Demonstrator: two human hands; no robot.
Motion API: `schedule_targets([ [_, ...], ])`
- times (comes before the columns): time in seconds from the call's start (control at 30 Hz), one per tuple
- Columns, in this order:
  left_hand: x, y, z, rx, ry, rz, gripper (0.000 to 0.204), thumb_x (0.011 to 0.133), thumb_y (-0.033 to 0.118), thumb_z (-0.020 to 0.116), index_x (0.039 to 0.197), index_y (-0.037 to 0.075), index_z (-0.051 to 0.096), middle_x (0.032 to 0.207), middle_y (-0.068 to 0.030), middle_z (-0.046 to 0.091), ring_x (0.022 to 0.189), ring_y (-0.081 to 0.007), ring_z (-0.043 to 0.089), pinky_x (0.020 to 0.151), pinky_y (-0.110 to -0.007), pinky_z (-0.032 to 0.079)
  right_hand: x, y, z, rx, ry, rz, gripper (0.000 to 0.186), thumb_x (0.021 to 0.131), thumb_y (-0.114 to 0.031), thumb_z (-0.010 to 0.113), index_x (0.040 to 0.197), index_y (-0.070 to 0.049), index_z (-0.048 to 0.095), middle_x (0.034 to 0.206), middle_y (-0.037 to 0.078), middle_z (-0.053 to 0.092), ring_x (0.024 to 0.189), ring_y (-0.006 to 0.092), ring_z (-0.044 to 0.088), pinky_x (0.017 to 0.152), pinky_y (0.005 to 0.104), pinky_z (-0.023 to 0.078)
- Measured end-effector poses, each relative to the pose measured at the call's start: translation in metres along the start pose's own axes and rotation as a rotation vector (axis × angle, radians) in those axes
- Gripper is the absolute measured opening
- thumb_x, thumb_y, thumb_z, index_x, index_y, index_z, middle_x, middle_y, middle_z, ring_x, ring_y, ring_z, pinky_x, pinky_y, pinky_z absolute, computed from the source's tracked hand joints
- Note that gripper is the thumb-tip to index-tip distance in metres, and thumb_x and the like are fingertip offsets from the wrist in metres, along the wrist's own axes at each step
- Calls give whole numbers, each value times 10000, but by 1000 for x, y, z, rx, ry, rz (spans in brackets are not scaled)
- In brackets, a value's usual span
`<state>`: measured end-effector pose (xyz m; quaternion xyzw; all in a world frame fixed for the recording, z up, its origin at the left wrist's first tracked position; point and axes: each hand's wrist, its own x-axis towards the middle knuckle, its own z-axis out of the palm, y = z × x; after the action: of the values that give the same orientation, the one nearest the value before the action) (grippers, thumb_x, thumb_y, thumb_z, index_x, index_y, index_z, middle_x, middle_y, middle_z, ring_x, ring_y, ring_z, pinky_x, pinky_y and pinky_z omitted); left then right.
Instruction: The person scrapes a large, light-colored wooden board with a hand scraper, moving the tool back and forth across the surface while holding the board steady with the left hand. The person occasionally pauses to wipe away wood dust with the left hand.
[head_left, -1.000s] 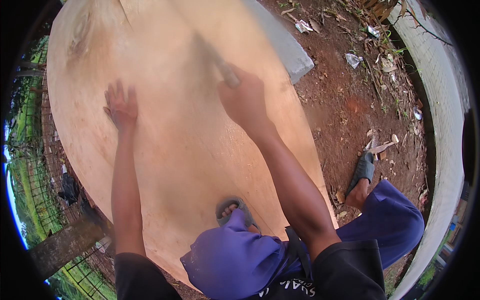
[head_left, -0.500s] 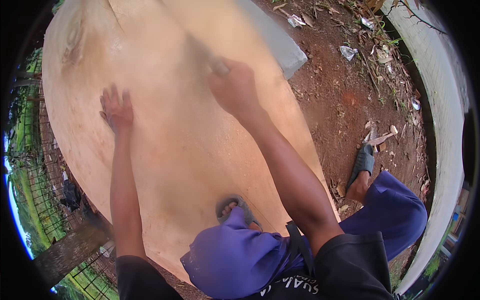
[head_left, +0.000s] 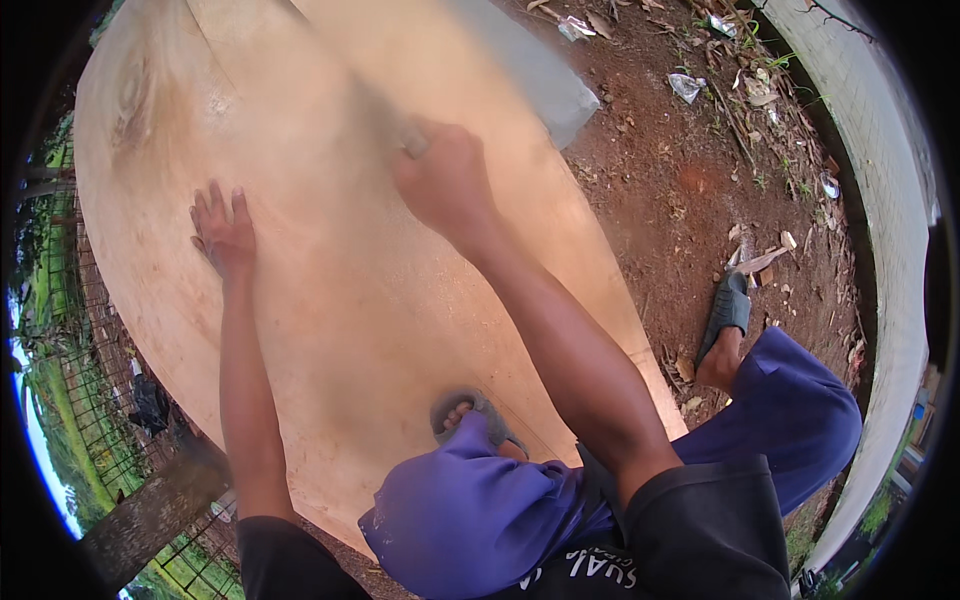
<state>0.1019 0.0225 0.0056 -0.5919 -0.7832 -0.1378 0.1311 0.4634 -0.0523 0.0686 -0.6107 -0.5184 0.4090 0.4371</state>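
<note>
A large sheet of pale plywood (head_left: pixel 330 300) lies in front of me and under one of my feet. My left hand (head_left: pixel 226 232) rests flat on its left part, fingers spread and holding nothing. Over the plywood's upper middle, my right hand (head_left: pixel 445 180) is closed round a tool with a grey handle (head_left: pixel 413 140). A dark, smeared shape runs up and left from that handle, too blurred to show the tool's kind. A thin dark line crosses the board near its top left.
A grey slab (head_left: pixel 565 105) juts out beyond the board's right edge. Reddish soil (head_left: pixel 640 230) with leaves and foil scraps lies there, bounded by a pale low wall (head_left: pixel 885 240). At left are a wire fence (head_left: pixel 95 400) and a wooden beam (head_left: pixel 150 520). My other sandalled foot (head_left: pixel 725 330) stands on soil.
The whole view has shifted slightly. My right hand with the tool sits a little lower and further left in the picture. My left hand stays flat on the plywood.
</note>
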Motion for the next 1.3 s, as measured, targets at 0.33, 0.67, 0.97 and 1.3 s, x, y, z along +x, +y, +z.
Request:
schedule_targets([
  [0.33,-6,-11,9,46,40,2,669,1017,618,462,1570,241,440,1675,-100,299,1568,-294,206,1250,-572,117,-173,19,-76,48,103,1,524,787,55,634,1310,82,637,692,118,674,634,99,670,622,234,519],
  [0.67,-2,-26,-5,49,3,8,664,1023,608,459,1570,233,438,1669,-101,309,1563,-300,218,1247,-569,136,-119,14,-40,54,23,25,496,814,-36,641,1306,31,637,687,209,654,589,278,687,600,353,527],
  [0.97,-1,7,6,34,30,27,651,1029,600,455,1569,236,441,1667,-97,314,1558,-301,233,1245,-578,150,-46,1,-38,91,-7,78,337,841,-85,639,1133,79,673,708,270,642,626,367,687,609,411,520],
  [1.3,-7,-19,3,61,26,26,636,1043,583,435,1565,219,445,1659,-117,324,1548,-312,252,1226,-602,177,-220,18,-100,-37,29,-57,535,798,84,628,1333,86,616,689,81,645,627,78,644,635,218,508],
])
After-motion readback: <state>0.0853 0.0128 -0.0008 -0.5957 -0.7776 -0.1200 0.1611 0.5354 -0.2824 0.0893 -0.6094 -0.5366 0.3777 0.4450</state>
